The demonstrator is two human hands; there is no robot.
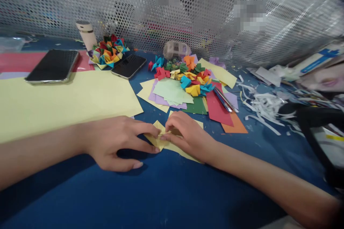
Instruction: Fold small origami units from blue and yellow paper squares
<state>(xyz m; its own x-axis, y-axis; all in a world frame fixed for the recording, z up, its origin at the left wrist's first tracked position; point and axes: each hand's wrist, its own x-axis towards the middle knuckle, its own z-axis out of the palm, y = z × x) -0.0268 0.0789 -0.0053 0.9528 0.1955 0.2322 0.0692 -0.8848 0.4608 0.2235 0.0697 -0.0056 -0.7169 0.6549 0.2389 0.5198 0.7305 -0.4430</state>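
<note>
A small folded piece of pale yellow paper (158, 144) lies on the blue table between my hands. My left hand (118, 141) reaches in from the left, fingers stretched out and apart; two fingertips press on the paper's left part, and the thumb rests off it. My right hand (192, 136) has its thumb and index finger closed on the paper's right side, partly hiding it. Beneath the right hand lies another yellow sheet (185, 152), mostly covered by the palm.
Behind the hands are stacked coloured paper sheets (172, 91), folded paper pieces (193, 90), tweezers (224, 100) and a phone (129, 66). A large yellow sheet (67, 100), another phone (53, 66) and a cream bottle (86, 35) are left. White paper strips (266, 109) lie right.
</note>
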